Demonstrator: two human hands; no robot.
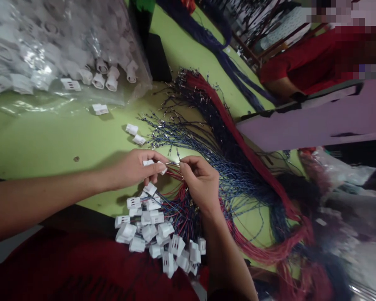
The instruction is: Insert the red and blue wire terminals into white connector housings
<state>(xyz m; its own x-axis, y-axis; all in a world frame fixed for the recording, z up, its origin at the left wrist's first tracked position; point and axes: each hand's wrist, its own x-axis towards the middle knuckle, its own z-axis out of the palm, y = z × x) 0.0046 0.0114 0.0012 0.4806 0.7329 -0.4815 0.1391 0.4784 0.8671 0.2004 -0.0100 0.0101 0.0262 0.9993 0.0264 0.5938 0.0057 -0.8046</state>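
Green tabletop [50, 140], left hand [136, 169] holding boxy connector [162, 168], right hand [201, 179] pinching wire [178, 155]

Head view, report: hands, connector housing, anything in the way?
Left hand gripping white connector housing. Right hand pinching thin wire. Wired housings bunched close by; no obvious obstruction.

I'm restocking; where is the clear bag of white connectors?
In the head view, the bag lies at the upper left on the green table, beyond the left hand, with a loose connector by its near edge.
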